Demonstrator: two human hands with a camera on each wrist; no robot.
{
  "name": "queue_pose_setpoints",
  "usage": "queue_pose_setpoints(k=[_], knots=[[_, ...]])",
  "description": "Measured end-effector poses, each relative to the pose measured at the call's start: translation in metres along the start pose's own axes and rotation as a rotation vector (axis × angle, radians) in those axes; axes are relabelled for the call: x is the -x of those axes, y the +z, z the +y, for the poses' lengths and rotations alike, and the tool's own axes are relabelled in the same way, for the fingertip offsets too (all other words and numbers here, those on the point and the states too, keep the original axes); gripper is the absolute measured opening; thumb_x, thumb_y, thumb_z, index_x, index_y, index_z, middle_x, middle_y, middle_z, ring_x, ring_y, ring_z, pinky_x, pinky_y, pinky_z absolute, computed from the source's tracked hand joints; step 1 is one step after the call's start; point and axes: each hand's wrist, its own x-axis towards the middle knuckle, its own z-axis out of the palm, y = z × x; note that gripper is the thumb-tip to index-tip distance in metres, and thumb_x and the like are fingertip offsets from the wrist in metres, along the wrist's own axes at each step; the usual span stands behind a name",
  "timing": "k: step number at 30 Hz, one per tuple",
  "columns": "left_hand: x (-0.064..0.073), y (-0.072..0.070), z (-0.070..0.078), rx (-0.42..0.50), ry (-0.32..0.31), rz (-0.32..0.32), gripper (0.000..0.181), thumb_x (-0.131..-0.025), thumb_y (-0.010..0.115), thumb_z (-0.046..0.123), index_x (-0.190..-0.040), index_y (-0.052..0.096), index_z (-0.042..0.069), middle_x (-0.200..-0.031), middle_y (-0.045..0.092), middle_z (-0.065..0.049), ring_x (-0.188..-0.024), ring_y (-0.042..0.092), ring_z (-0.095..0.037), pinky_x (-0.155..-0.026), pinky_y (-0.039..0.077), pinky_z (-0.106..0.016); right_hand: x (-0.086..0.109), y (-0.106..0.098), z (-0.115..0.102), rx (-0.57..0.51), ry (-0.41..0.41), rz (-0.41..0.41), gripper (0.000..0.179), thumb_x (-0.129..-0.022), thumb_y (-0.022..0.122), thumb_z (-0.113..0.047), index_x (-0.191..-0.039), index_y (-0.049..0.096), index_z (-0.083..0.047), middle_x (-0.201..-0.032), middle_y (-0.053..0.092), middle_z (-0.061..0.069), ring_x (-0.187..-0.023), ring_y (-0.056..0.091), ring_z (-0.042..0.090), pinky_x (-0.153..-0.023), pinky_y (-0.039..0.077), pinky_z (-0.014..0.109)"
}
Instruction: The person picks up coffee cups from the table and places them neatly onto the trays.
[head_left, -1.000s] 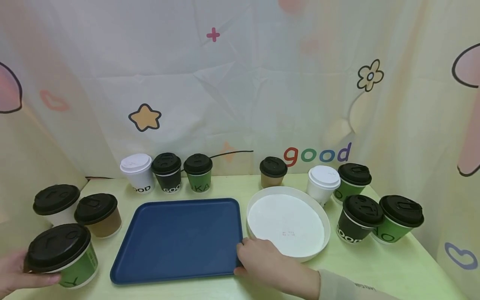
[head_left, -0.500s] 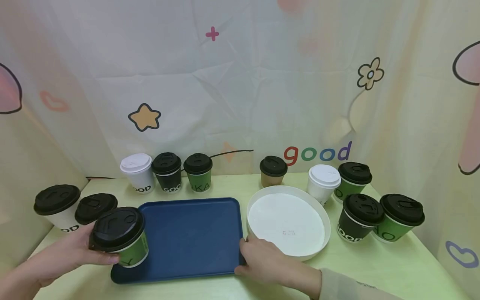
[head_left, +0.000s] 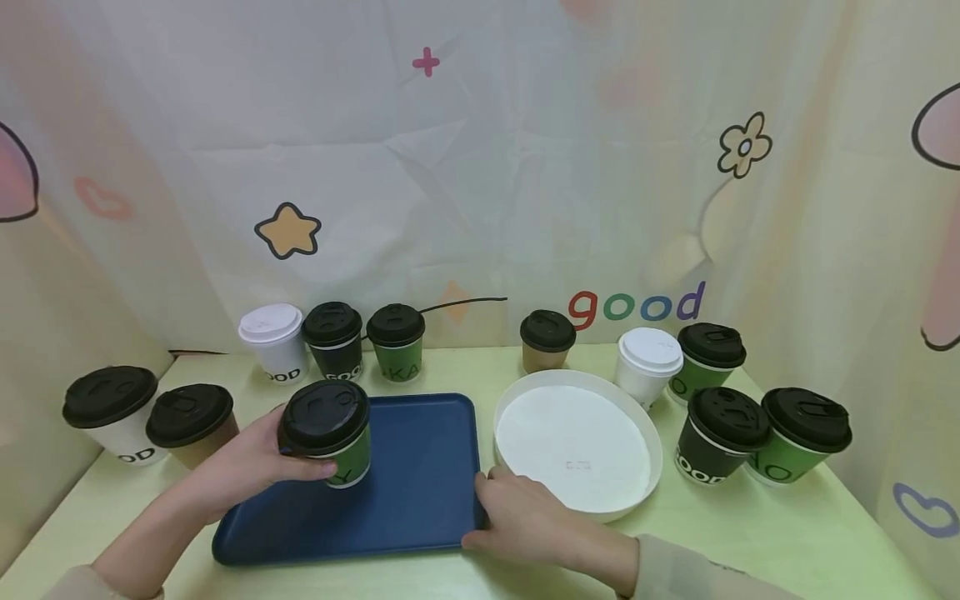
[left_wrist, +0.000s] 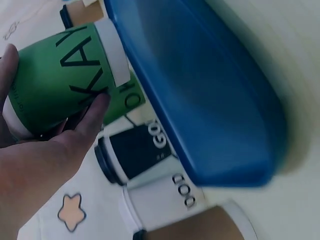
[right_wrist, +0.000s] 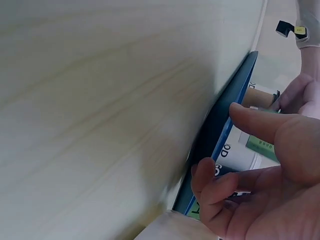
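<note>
A green paper coffee cup (head_left: 351,460) with a black lid is in my left hand (head_left: 251,462), thumb and fingers wrapped round its side. It is upright over the left-middle part of the blue tray (head_left: 420,500). Dark letters show on the cup's green wall (left_wrist: 65,70) in the left wrist view, its white base rim above the tray. At the tray's right edge, my right hand (head_left: 525,517) holds the rim; in the right wrist view the thumb (right_wrist: 250,117) lies on the rim, with the other fingers curled at the edge below.
A round white dish (head_left: 577,450) stands right of the tray. Lidded cups line the back, among them a white cup (head_left: 281,350) and a small brown cup (head_left: 546,354). Another brown cup (head_left: 197,417) is left of the tray; a black cup (head_left: 712,454) is among several at right.
My left hand has carried the green cup from the table's left front, rightward and away from me, over the tray. The right hand stays at the tray's right edge.
</note>
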Motion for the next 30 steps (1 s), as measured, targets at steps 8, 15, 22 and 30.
queue_pose_setpoints(k=[8, 15, 22, 30], knots=[[-0.029, 0.017, 0.005, -0.022, -0.040, 0.015, 0.081, -0.085, 0.087, 0.024, -0.150, 0.043, 0.006, -0.139, 0.060, -0.010, -0.133, 0.050, -0.032, -0.106, 0.039, -0.056, -0.001, 0.000, 0.001, 0.012, -0.013, -0.004, 0.053, -0.083, 0.085, -0.043, -0.109, 0.067, -0.001, -0.086, 0.056, 0.001, -0.074, 0.054, 0.013, -0.062, 0.050, 0.033], [-0.052, 0.022, 0.005, 0.016, -0.057, -0.019, 0.085, -0.086, 0.086, 0.020, -0.154, 0.038, 0.006, -0.148, 0.052, -0.014, -0.141, 0.040, -0.037, -0.111, 0.031, -0.062, -0.001, 0.000, 0.002, 0.039, -0.024, -0.001, 0.053, -0.083, 0.085, -0.044, -0.109, 0.068, -0.001, -0.085, 0.057, 0.001, -0.075, 0.054, 0.014, -0.063, 0.051, 0.033], [-0.070, 0.027, 0.003, 0.043, -0.029, -0.067, 0.085, -0.085, 0.087, 0.018, -0.154, 0.038, 0.007, -0.146, 0.053, -0.012, -0.138, 0.044, -0.033, -0.113, 0.029, -0.060, -0.003, 0.000, 0.002, 0.039, -0.022, -0.015, 0.054, -0.083, 0.085, -0.044, -0.110, 0.068, -0.001, -0.086, 0.057, 0.001, -0.075, 0.054, 0.013, -0.065, 0.051, 0.032], [-0.093, 0.031, 0.000, 0.056, -0.009, -0.122, 0.086, -0.085, 0.086, 0.016, -0.154, 0.036, 0.006, -0.141, 0.057, -0.012, -0.137, 0.046, -0.033, -0.114, 0.030, -0.058, -0.002, -0.002, 0.002, 0.048, -0.033, -0.005, 0.053, -0.082, 0.085, -0.044, -0.108, 0.068, 0.000, -0.085, 0.058, 0.002, -0.074, 0.055, 0.014, -0.063, 0.051, 0.033]])
